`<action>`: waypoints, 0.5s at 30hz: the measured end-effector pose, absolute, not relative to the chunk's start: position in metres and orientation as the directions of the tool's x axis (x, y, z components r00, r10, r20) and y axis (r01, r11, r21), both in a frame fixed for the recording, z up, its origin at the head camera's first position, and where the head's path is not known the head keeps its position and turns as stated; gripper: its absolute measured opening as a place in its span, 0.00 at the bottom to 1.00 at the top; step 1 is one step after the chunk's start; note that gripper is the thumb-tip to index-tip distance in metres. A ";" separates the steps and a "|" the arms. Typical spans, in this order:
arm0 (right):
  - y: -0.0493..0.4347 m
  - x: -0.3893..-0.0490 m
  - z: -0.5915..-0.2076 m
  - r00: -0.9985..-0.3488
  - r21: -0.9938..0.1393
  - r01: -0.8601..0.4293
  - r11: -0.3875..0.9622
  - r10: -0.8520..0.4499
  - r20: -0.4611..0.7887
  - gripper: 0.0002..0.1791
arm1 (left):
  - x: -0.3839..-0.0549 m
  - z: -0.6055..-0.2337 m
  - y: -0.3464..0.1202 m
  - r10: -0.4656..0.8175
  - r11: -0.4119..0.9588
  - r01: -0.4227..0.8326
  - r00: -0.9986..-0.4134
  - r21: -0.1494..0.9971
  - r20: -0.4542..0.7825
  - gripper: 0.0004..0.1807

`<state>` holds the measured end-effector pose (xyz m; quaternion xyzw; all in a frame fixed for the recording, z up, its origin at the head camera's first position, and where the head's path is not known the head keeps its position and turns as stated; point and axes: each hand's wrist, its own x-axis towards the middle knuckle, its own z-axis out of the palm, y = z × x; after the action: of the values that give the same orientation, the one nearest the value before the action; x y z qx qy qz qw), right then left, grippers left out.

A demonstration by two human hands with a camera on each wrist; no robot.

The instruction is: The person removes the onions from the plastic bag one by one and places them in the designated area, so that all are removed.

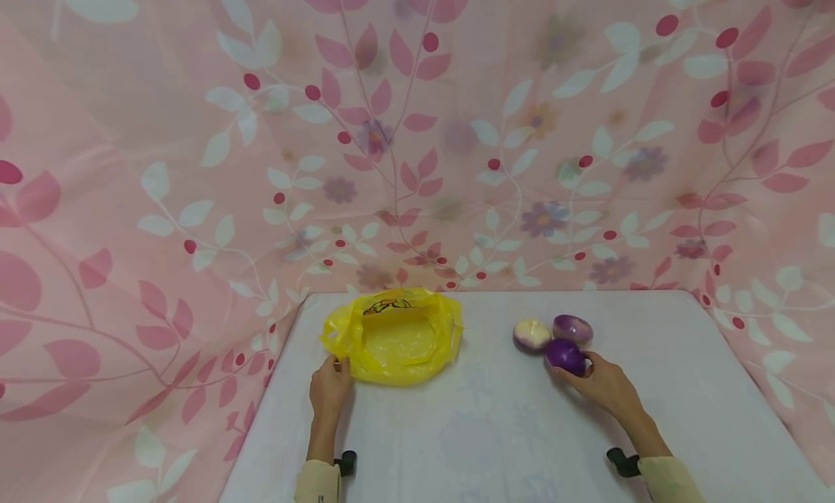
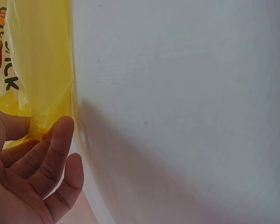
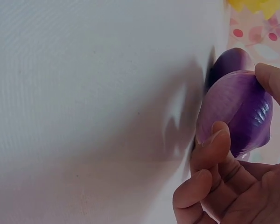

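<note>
A yellow plastic bag [image 1: 398, 372] with a printed picture lies on the left of the table, its mouth spread toward me. My left hand [image 1: 330, 387] pinches the bag's near left edge between thumb and fingers; in the left wrist view the other fingers of that hand [image 2: 32, 172] curve loosely below the plastic. On the right, three shiny red onions lie close together. My right hand [image 1: 607, 387] grips the nearest, deep purple onion [image 1: 565, 357], thumb on one side and fingers on the other. Beside it are a cream-and-purple onion [image 1: 531, 335] and a paler purple onion [image 1: 573, 329].
A white cloth covers the table [image 1: 470, 430]. Behind it and along both sides hangs a pink flowered curtain [image 1: 417, 162]. Dark wrist cameras sit on both forearms, next to the pale sleeves [image 1: 318, 481].
</note>
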<state>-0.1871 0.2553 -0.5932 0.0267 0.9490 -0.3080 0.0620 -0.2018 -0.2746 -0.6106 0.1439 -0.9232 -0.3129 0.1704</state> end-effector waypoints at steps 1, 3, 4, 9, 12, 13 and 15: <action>0.256 -0.187 -0.594 -0.991 -0.583 0.089 0.808 0.013 -0.132 0.52 | -0.202 -0.611 -0.275 -0.371 0.763 -0.160 -0.902 0.626 0.222 0.11; 0.256 -0.187 -0.596 -0.992 -0.585 0.085 0.806 0.012 -0.127 0.50 | -0.202 -0.610 -0.274 -0.372 0.762 -0.163 -0.902 0.627 0.218 0.11; 0.256 -0.187 -0.597 -0.992 -0.585 0.083 0.807 0.011 -0.125 0.50 | -0.202 -0.610 -0.274 -0.373 0.760 -0.164 -0.903 0.628 0.216 0.11; 0.257 -0.187 -0.598 -0.991 -0.580 0.091 0.809 0.016 -0.133 0.49 | -0.202 -0.610 -0.273 -0.366 0.760 -0.161 -0.906 0.630 0.211 0.11; 0.257 -0.187 -0.599 -0.990 -0.580 0.095 0.809 0.016 -0.139 0.48 | -0.203 -0.610 -0.274 -0.366 0.760 -0.159 -0.906 0.631 0.212 0.11; 0.257 -0.187 -0.600 -0.990 -0.581 0.098 0.808 0.018 -0.142 0.48 | -0.203 -0.609 -0.273 -0.368 0.759 -0.161 -0.905 0.631 0.212 0.11; 0.257 -0.187 -0.601 -0.989 -0.577 0.104 0.810 0.021 -0.148 0.48 | -0.204 -0.609 -0.273 -0.370 0.758 -0.163 -0.905 0.632 0.211 0.11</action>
<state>-0.1868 0.2575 -0.6007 0.0328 0.9489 -0.3066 0.0674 -0.2037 -0.2728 -0.6092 0.1444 -0.9231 -0.3167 0.1637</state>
